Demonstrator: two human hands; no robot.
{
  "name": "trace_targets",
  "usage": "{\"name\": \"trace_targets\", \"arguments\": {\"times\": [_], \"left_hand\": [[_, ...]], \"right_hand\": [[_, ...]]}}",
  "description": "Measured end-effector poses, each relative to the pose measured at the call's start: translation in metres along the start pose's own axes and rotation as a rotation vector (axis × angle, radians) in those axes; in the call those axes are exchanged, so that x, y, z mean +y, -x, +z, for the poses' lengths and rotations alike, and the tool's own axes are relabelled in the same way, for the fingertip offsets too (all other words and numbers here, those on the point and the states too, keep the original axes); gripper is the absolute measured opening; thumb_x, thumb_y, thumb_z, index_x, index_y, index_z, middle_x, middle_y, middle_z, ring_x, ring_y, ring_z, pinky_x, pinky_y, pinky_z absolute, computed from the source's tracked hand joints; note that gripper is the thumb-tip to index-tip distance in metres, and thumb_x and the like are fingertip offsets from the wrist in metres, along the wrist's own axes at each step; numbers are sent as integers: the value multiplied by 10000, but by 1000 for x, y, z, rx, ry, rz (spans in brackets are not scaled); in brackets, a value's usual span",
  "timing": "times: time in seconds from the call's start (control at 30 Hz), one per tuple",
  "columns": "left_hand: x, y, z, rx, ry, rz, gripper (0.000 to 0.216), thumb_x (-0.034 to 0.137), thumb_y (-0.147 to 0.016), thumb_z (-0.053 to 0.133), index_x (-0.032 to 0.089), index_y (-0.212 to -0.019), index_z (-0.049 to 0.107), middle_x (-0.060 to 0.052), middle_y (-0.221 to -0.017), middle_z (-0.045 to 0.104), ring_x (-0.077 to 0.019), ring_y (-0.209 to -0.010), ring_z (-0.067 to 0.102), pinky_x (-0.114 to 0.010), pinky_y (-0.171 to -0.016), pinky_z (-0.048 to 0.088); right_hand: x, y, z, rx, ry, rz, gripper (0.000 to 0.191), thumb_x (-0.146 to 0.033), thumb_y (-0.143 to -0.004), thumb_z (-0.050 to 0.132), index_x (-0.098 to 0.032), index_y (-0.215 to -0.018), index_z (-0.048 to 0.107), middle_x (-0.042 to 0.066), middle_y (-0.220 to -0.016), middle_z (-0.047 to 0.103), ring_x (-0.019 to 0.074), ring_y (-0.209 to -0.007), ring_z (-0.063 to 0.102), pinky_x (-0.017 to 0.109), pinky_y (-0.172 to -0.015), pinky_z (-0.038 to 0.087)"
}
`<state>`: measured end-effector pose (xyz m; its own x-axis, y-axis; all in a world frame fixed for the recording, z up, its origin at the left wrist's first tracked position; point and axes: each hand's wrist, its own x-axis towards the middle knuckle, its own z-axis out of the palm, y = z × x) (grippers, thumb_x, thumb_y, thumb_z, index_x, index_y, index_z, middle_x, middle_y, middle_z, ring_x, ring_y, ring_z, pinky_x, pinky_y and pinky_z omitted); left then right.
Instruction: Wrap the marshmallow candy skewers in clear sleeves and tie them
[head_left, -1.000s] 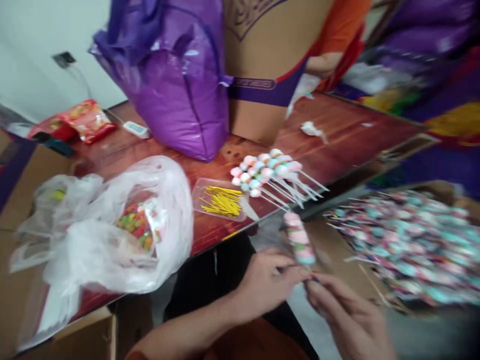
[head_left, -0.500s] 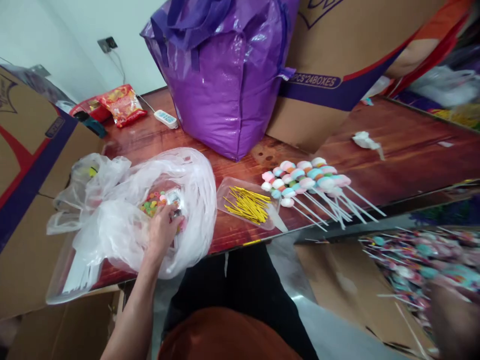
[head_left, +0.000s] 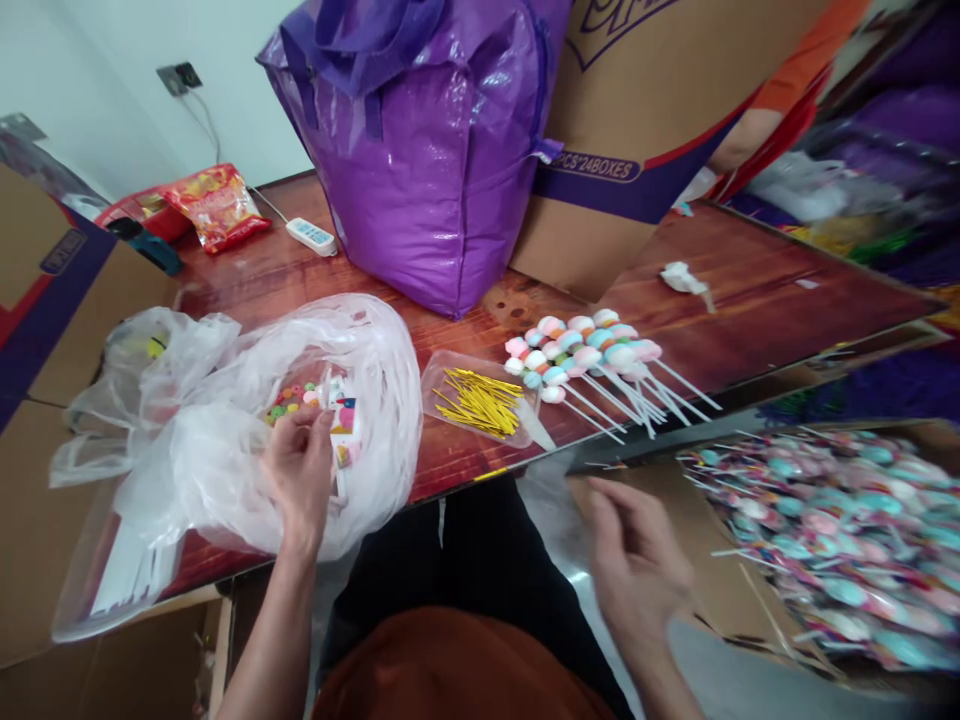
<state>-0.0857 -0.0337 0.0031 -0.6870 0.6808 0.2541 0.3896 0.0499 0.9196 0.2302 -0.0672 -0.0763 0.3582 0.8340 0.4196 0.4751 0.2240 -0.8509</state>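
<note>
My left hand [head_left: 301, 465] is over an opened white plastic bag [head_left: 382, 400], its fingers pinched together; whatever they hold is hidden. Beside the fingertips, small colourful ring-shaped pieces [head_left: 289, 402] and printed white packets [head_left: 345, 415] lie inside the bag. My right hand [head_left: 641, 570] hovers in front of the table edge, loosely curled with thumb and fingers apart and nothing visible in it. On the table nearby are a clear tray of gold twist ties [head_left: 480, 402] and a pile of marshmallow lollipops [head_left: 592, 355] with white sticks.
A cardboard box of wrapped lollipops [head_left: 840, 540] stands low on the right. Behind the bag are a large purple bag [head_left: 435, 170], a carton [head_left: 600, 230], a power strip [head_left: 311, 237] and a red snack packet [head_left: 217, 205]. A clear container of white sticks [head_left: 135, 565] sits front left.
My right hand has come left, away from the box of wrapped lollipops. My left hand has lifted slightly from the packets, exposing more of their print. The view has turned a little right.
</note>
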Motion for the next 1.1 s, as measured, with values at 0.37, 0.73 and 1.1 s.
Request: {"name": "trace_targets", "arguments": {"times": [0.37, 0.73, 1.1], "left_hand": [[46, 94, 54, -357, 387, -177, 208, 372, -789, 764, 207, -788, 637, 32, -640, 554, -92, -557, 509, -200, -540, 419], [51, 90, 80, -407, 960, -880, 312, 183, -521, 941, 153, -716, 699, 14, -737, 683, -80, -648, 594, -177, -605, 516], [52, 89, 89, -390, 856, -846, 276, 210, -568, 914, 153, -747, 711, 19, -763, 676, -66, -617, 561, -172, -549, 476]], "right_hand": [[-98, -25, 71, -321, -645, 435, 120, -293, -843, 689, -180, -812, 711, -4, -735, 681, 129, -672, 600, 240, -658, 496], [-88, -29, 59, -314, -586, 387, 245, -321, -869, 637, -169, -688, 573, -35, -641, 526, 99, -615, 447, 217, -603, 403], [-70, -37, 44, -348, -460, 285, 353, -375, -928, 544, -186, -635, 488, -17, -630, 449, 123, -624, 399, 245, -606, 375]]}}
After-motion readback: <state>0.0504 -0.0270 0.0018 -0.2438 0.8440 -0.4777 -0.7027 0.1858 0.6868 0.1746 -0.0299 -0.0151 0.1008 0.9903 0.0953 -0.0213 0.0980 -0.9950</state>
